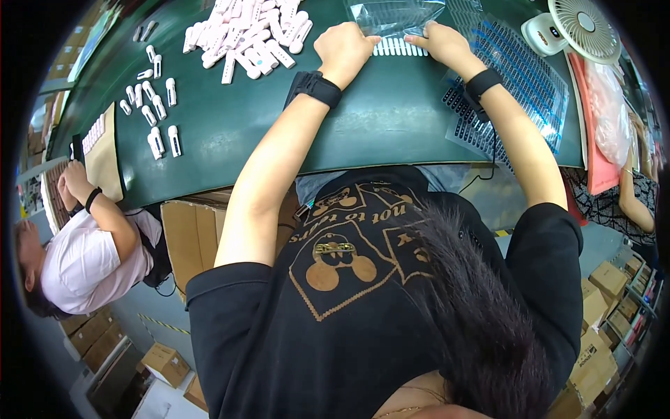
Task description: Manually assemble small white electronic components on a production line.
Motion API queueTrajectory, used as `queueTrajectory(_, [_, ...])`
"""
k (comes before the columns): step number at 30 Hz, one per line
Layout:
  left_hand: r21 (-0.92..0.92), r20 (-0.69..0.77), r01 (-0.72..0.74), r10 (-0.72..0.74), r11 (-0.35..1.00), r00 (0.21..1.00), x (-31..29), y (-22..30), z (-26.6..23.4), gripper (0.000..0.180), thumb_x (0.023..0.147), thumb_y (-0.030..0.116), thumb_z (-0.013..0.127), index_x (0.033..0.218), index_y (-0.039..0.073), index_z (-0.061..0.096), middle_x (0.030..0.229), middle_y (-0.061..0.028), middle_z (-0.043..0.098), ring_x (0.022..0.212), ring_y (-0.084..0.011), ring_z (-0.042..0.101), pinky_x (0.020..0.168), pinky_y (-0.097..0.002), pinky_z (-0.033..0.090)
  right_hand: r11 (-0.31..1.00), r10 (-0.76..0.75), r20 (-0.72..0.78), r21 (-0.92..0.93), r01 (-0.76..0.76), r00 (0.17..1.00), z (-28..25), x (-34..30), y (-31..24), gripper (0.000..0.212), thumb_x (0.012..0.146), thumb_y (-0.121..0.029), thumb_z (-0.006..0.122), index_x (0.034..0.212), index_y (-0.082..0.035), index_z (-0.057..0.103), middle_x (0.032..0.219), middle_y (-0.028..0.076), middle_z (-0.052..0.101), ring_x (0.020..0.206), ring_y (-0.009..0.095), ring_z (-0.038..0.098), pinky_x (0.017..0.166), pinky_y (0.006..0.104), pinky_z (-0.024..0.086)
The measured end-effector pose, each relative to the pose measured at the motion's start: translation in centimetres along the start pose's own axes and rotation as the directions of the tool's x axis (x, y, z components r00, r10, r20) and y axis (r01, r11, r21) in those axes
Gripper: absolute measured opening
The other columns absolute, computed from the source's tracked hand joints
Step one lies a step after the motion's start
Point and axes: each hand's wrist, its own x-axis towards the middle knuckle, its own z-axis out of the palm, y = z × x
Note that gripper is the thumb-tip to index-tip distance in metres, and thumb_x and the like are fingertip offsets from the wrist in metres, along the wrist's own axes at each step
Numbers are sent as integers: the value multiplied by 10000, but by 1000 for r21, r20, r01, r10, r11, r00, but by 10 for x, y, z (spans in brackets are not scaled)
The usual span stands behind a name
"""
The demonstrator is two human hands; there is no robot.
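Observation:
Both my hands are at the far middle of the green table, on either side of a clear plastic bag point(398, 12). My left hand point(343, 50) is closed, its thumb at the bag's near left edge. Closed too, my right hand point(449, 49) pinches the bag's near right edge between thumb and fingers. A row of small white pieces point(399, 47) shows between my thumbs, at the bag's near edge. Whether these lie inside the bag or under it, I cannot tell. My curled fingers are partly hidden from above.
Pale pink and white handheld pieces point(244, 35) are heaped left of my hands, with several more point(155, 105) scattered farther left. Blue-clear sheets with dark dots point(516, 84) lie by my right forearm. A white fan point(583, 26) stands far right. Another person point(91, 244) works at left.

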Motion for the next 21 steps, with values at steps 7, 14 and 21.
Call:
queueTrajectory(7, [297,-491,-79,223,952,842,-20,-5,-8,559,641,424,648,962,-7,495,987,-176,534,905,-250,531,682,-372,419,999,37,-190,-12,-40,981,8,-8,-8,551,744,-530,494,832,14,496,731,188,576,757,340,575,644,404,454])
queueTrajectory(14, [273,-13,-585,611,764,792,-51,30,28,758,710,499,524,1229,-12,313,1202,-150,428,1170,-188,349,972,-489,157,992,121,-139,-22,-126,983,14,-15,-13,563,755,-479,504,1009,19,437,1000,221,513,878,348,546,721,412,451])
queueTrajectory(21, [312,66,-508,516,802,854,-45,9,12,679,730,483,512,1202,18,364,1139,-95,493,1070,-172,458,980,-479,167,997,-54,-155,-71,43,986,18,-18,5,446,798,-387,488,1017,-4,421,1010,182,485,868,334,541,708,411,445])
